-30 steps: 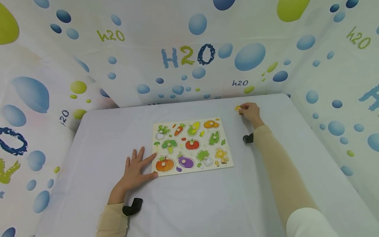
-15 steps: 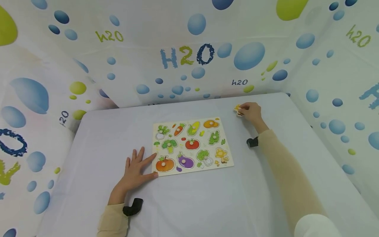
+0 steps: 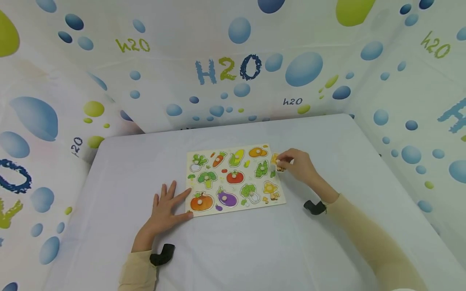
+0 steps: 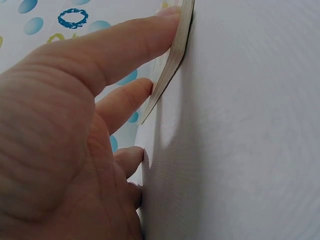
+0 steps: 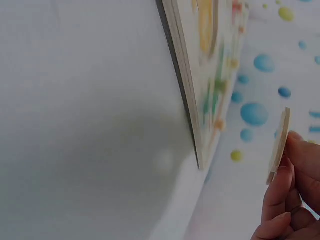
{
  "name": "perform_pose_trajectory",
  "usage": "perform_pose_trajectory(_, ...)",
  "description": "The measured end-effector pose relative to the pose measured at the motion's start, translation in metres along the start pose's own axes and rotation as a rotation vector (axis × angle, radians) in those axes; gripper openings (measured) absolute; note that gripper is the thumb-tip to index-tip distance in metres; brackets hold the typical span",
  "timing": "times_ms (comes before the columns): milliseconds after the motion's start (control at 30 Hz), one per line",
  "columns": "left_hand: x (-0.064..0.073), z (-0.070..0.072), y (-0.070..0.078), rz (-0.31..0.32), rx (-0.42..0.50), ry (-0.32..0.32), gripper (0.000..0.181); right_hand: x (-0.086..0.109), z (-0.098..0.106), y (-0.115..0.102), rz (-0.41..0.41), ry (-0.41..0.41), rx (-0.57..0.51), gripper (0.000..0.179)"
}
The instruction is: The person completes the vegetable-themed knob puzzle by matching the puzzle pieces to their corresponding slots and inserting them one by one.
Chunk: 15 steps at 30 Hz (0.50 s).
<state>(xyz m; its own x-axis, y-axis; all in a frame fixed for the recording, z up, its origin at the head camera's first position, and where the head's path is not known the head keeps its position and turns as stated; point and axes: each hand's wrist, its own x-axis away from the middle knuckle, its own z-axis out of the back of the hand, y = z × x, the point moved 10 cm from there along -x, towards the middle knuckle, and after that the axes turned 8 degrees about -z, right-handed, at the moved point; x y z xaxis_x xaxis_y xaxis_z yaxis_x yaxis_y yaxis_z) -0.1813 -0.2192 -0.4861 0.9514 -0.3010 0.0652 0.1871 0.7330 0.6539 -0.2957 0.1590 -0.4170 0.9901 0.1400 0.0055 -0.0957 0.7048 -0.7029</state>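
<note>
In the head view a flat wooden puzzle board [image 3: 249, 173] with vegetable pictures lies on the table. My left hand [image 3: 164, 214] is spread at its left side, thumb and index finger touching that edge. The left wrist view shows the thumb [image 4: 135, 40] against the board's side. At the board's right edge, my right hand [image 3: 300, 165] pinches a small yellow mushroom puzzle piece [image 3: 274, 159] between thumb and fingers. This thin piece [image 5: 279, 145] appears edge-on and above the table in the right wrist view. A printed mushroom [image 3: 270, 188] sits in the board's lower right corner.
A white cloth covers the table [image 3: 233, 250]. Patterned curtains [image 3: 164, 89] with blue and green drops stand behind and at both sides. Knobbed pieces such as a tomato [image 3: 233, 178], eggplant [image 3: 229, 200] and pumpkin [image 3: 205, 205] sit on the board.
My right hand has carried the mushroom piece from the far right of the table towards me and left, to the board's right edge. My left hand has stayed in place.
</note>
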Motion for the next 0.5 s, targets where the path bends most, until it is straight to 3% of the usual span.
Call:
perform_pose_trajectory(233, -0.001, -0.002, -0.002, -0.009, 0.003, 0.002, 0.078, 0.034, -0.031, 0.003, -0.008, -0.090, -0.003, 0.010)
perform_pose_trajectory(500, -0.002, -0.002, -0.002, -0.017, -0.008, 0.008, 0.077, 0.045, -0.048, 0.002, -0.037, -0.143, -0.006, 0.009)
